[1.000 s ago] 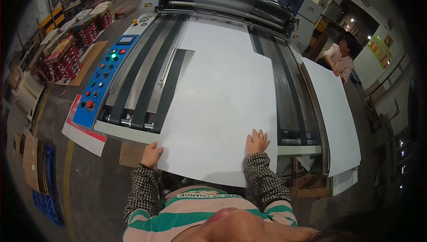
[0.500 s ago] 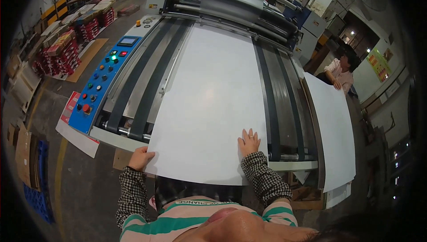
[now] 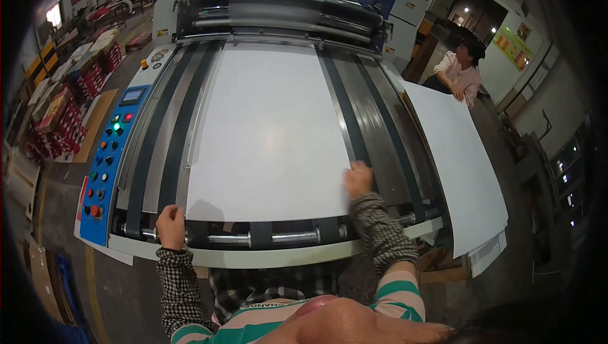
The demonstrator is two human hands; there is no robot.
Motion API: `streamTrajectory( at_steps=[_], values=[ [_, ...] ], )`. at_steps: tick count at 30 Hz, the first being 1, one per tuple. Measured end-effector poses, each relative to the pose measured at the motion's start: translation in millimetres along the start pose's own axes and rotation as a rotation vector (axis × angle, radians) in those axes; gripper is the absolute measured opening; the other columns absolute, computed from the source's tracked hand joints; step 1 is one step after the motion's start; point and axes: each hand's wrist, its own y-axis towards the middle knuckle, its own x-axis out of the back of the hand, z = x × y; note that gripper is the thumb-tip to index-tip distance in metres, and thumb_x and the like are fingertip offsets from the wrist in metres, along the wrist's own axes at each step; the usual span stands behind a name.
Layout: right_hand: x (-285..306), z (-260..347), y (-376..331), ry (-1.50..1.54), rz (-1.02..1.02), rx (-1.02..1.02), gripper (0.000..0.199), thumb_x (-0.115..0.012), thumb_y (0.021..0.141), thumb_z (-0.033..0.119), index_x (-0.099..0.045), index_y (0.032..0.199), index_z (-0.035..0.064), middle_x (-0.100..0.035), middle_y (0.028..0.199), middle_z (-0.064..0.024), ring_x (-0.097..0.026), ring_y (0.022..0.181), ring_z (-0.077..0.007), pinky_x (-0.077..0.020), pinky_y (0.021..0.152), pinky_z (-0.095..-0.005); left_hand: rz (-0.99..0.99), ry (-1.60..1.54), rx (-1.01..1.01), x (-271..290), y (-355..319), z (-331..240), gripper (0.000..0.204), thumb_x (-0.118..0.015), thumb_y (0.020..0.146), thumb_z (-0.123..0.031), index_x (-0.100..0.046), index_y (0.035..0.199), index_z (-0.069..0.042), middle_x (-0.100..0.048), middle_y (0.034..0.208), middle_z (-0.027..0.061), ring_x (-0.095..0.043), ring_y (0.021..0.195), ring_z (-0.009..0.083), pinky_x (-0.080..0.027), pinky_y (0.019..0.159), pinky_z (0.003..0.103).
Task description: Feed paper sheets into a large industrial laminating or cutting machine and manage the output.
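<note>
White sheet (image 3: 269, 135): likely light, bendy; hold opposite edges.
Your left hand (image 3: 171, 227) curls closed, seemingly empty; your blurred right hand's (image 3: 359, 181) grip, I can't tell.

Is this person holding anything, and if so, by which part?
The left hand holds nothing visible, beside the white sheet. The right hand is blurred at its right edge; whether it holds that edge cannot be told.

Wearer's bare hands (image 3: 170, 227), 2; checked oversleeves (image 3: 382, 230), 2; co-worker (image 3: 462, 77), 1; white sheet (image 3: 266, 129) on machine bed, 1; dark belts (image 3: 179, 148) beside it, 4; blue control panel (image 3: 110, 167), 1; panel screen (image 3: 132, 95), 1.
</note>
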Motion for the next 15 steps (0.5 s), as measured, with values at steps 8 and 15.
streamTrajectory(
  at_steps=[8, 15],
  values=[
    [177, -161, -146, -0.672, 0.4, -1.318, 0.041, -0.049, 0.079, 0.015, -0.04, 0.118, 0.0098, -0.047, 0.112, -0.0154, -0.043, 0.107, -0.0279, -0.0273, 0.092, -0.0474, 0.025, -0.018, 0.05, -10, -8, 33, 0.018, -0.056, 0.073, -0.013, -0.057, 0.081, 0.003, -0.059, 0.068, 0.0113, -0.056, 0.063, 0.0176, -0.044, 0.058, 0.029],
    [85, -51, -125, -0.004, 0.384, -0.869, 0.031, -0.052, 0.068, 0.01, -0.053, 0.093, -0.007, -0.049, 0.101, -0.0253, -0.051, 0.091, -0.0351, -0.0388, 0.085, -0.042, 0.593, -0.086, -0.3, -120, -92, -63, 0.024, -0.057, 0.074, -0.016, -0.057, 0.091, 0.001, -0.06, 0.08, 0.0121, -0.058, 0.069, 0.0203, -0.046, 0.061, 0.029]
  ],
)
